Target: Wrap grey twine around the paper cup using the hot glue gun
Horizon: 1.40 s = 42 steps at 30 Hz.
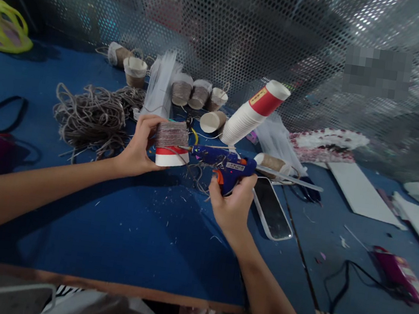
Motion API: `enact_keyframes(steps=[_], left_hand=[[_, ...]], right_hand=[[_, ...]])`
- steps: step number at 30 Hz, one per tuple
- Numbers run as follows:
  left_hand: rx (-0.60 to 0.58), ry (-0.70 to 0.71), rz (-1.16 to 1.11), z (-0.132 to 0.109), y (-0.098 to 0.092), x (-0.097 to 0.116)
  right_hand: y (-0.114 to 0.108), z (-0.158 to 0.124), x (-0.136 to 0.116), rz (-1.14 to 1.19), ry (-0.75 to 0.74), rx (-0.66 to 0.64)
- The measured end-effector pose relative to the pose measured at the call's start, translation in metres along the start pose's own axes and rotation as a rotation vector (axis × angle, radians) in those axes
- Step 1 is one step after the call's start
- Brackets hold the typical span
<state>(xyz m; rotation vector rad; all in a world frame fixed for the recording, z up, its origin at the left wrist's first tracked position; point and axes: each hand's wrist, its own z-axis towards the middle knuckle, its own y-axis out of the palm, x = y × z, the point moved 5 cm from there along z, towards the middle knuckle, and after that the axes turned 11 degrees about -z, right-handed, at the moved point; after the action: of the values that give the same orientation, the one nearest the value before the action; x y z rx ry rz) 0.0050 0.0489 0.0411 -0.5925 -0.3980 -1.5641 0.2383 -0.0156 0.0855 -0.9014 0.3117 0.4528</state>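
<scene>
My left hand [139, 144] grips a paper cup [171, 145] turned upside down; grey-brown twine is wound round its upper part, with a red band and white rim showing below. My right hand [231, 200] is closed round the handle of a blue glue gun [224, 162] with an orange trigger. The gun's nozzle points left and touches the cup's wound side. Both are held just above the blue table [137, 230].
A loose heap of twine [93, 114] lies left of the cup. Behind are several twine-wrapped cups [191, 92], a tilted stack of paper cups [252, 112], clear glue sticks [160, 85] and a phone [272, 211]. A perforated screen [228, 24] backs the table.
</scene>
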Motion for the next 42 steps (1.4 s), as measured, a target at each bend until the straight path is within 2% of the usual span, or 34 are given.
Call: enact_keyframes(steps=[5,14,19,29,38,42], left_hand=[[0.004,0.034,-0.047,0.000,0.001,0.000],[0.047,-0.026,-0.102,-0.003,0.000,-0.009],[0.039,-0.002,-0.118,-0.004,0.000,-0.011],[-0.003,0.006,-0.155,-0.003,0.000,-0.008],[0.039,0.083,-0.243,-0.002,-0.003,-0.009],[0.035,0.057,-0.237,-0.003,-0.003,-0.009]], right_hand=[[0.001,0.000,0.003,-0.005,0.015,-0.007],[0.000,-0.001,0.006,-0.003,0.023,0.012],[-0.001,0.001,0.004,0.014,0.017,0.016],[-0.001,-0.001,0.007,0.023,0.037,0.003],[0.001,-0.002,0.011,0.037,0.030,0.020],[0.001,-0.001,0.012,0.041,0.021,0.027]])
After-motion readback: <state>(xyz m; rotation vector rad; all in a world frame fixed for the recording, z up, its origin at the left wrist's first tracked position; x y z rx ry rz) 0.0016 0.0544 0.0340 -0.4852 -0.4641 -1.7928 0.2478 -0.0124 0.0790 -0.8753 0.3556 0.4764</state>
